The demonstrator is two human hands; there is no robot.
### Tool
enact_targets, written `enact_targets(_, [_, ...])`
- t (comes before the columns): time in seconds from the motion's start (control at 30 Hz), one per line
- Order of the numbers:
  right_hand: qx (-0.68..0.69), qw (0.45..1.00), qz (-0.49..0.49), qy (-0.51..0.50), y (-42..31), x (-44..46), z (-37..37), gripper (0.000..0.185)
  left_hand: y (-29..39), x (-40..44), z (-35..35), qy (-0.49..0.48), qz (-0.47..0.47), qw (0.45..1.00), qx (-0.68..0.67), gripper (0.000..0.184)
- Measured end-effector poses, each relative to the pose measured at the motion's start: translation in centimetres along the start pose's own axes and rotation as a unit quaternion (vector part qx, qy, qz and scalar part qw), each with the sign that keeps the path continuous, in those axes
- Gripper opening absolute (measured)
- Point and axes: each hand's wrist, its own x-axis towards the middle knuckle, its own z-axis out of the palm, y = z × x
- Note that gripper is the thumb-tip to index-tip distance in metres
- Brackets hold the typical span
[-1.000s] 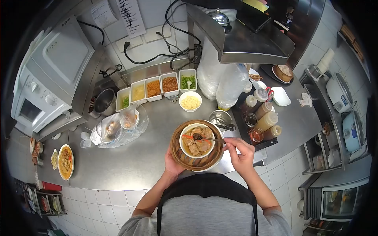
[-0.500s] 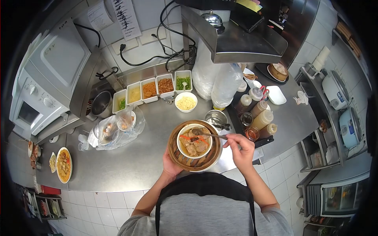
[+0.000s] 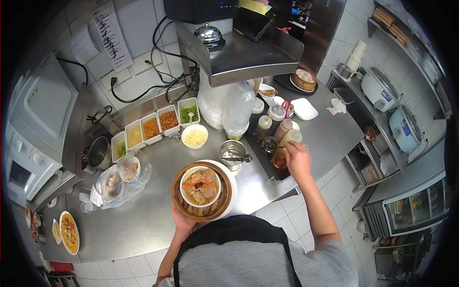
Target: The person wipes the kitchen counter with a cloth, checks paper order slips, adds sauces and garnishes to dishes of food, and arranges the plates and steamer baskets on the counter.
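My left hand [image 3: 182, 216] grips the lower left rim of a round bamboo steamer [image 3: 223, 206]. Inside the steamer sits a white bowl [image 3: 201, 185] of meat pieces in broth with red strips on top. A white plate [image 3: 232, 193] shows beneath the steamer's right side. My right hand [image 3: 297, 160] is over the black rack of bottles, by a jar of red sauce [image 3: 279, 160] and a pale squeeze bottle [image 3: 291, 138]. Its fingers are bent together, and what they hold is too small to tell. A metal cup [image 3: 233, 154] with utensils stands right of the steamer.
Behind the steamer are a bowl of chopped pale food [image 3: 194, 137] and several topping containers [image 3: 168, 120]. A plastic bag [image 3: 117, 181] and an oval dish [image 3: 69, 232] are at left. A metal shelf [image 3: 253, 60] overhangs the back; rice cookers [image 3: 380, 89] stand at right.
My right hand has moved away from the bowl, rightward to the sauce rack, and the spoon is out of the bowl. The view has turned right. My left hand still holds the steamer.
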Motion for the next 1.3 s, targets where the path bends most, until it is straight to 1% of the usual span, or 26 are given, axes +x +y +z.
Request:
enact_targets(0.03, [0.028,1.0,0.003,-0.001,-0.2,0.3,0.6,0.018,0.2,-0.3,0.0,0.01,0.004,1.0,-0.003,0.049])
enact_targets(0.07, [0.027,1.0,0.002,0.001,-0.6,1.0,1.4,0.018,0.4,-0.5,-0.1,0.021,0.009,1.0,-0.006,0.049])
enact_targets(0.13, [0.138,0.99,-0.015,0.035,-1.7,2.8,2.9,0.029,0.6,-0.8,-0.4,0.032,0.003,0.999,-0.02,0.05])
enact_targets(0.2, [0.137,0.987,0.08,-0.031,-1.9,4.9,5.2,0.037,0.9,-1.0,-0.8,0.02,0.016,1.0,-0.009,0.051])
enact_targets(0.27, [0.146,0.975,0.144,-0.084,-1.2,6.7,7.7,0.051,1.2,-1.3,-1.4,-0.012,0.019,1.0,-0.011,0.051])
enact_targets(0.33, [0.19,0.964,0.171,-0.069,-0.2,7.0,10.7,0.055,1.6,-1.8,-0.7,-0.001,0.032,0.999,0.009,0.05])
enact_targets(0.4, [0.168,0.977,0.127,-0.028,-1.0,6.8,11.1,0.051,1.9,-2.2,-0.4,0.01,0.049,0.999,0.019,0.049])
enact_targets(0.47, [0.198,0.969,0.138,-0.044,-1.6,6.9,10.8,0.045,2.5,-2.9,-0.9,0.028,0.063,0.998,0.003,0.049])
enact_targets(0.5, [0.215,0.968,0.129,-0.019,-1.7,6.9,11.0,0.043,2.5,-2.9,-0.9,0.027,0.057,0.998,-0.007,0.049])
enact_targets(0.53, [0.21,0.969,0.13,-0.018,-1.6,6.8,11.2,0.043,2.2,-2.6,-0.8,0.022,0.044,0.999,-0.015,0.05])
enact_targets(0.57, [0.227,0.965,0.131,0.005,-1.3,6.8,11.4,0.042,2.3,-2.5,-1.1,-0.016,0.053,0.998,-0.009,0.05])
enact_targets(0.6, [0.239,0.961,0.135,0.032,-1.2,6.8,11.0,0.041,2.5,-2.5,-0.9,-0.031,0.035,0.998,-0.032,0.051])
enact_targets(0.67, [0.269,0.954,0.12,0.048,-1.2,7.0,10.3,0.042,2.5,-2.5,-0.5,-0.027,0.042,0.998,-0.035,0.051])
enact_targets(0.73, [0.329,0.938,0.047,0.099,-1.8,7.4,9.8,0.045,2.4,-2.0,-1.0,-0.021,0.011,0.998,-0.05,0.051])
enact_targets(0.77, [0.329,0.938,0.05,0.097,-2.2,7.4,9.2,0.045,2.4,-1.8,-1.0,-0.016,0.011,0.998,-0.053,0.051])
enact_targets(0.83, [0.303,0.946,-0.09,0.072,-5.0,8.1,5.6,0.049,2.4,-1.5,-1.0,-0.008,0.006,0.999,-0.052,0.051])
enact_targets(0.87, [0.307,0.945,-0.088,0.068,-6.1,8.1,4.7,0.049,2.2,-1.2,-0.7,-0.012,0.002,0.998,-0.061,0.051])
enact_targets(0.93, [0.194,0.951,-0.241,0.011,-8.1,7.8,3.0,0.056,1.7,-0.7,-0.1,-0.027,0.007,0.998,-0.048,0.05])
enact_targets(0.97, [0.157,0.948,-0.277,-0.024,-9.3,7.4,2.2,0.061,1.5,-0.5,0.0,-0.026,0.007,0.999,-0.046,0.05])
enact_targets(1.0, [0.134,0.937,-0.32,-0.043,-10.3,7.1,1.8,0.061,1.3,-0.3,0.2,-0.034,0.007,0.999,-0.037,0.05])
enact_targets(1.07, [0.11,0.923,-0.361,-0.075,-11.7,6.3,1.3,0.058,1.1,-0.1,1.0,-0.042,0.006,0.999,-0.027,0.049])
enact_targets(1.1, [0.11,0.923,-0.361,-0.075,-12.2,6.1,1.2,0.058,1.2,-0.3,1.8,-0.046,0.001,0.998,-0.033,0.049])
enact_targets(1.17, [0.088,0.899,-0.423,-0.068,-12.9,5.9,1.2,0.052,1.2,-0.5,2.6,-0.043,-0.012,0.998,-0.046,0.049])
enact_targets(1.3, [0.071,0.895,-0.437,-0.053,-13.4,5.8,1.6,0.049,0.9,0.0,1.9,-0.035,-0.017,0.997,-0.06,0.05])
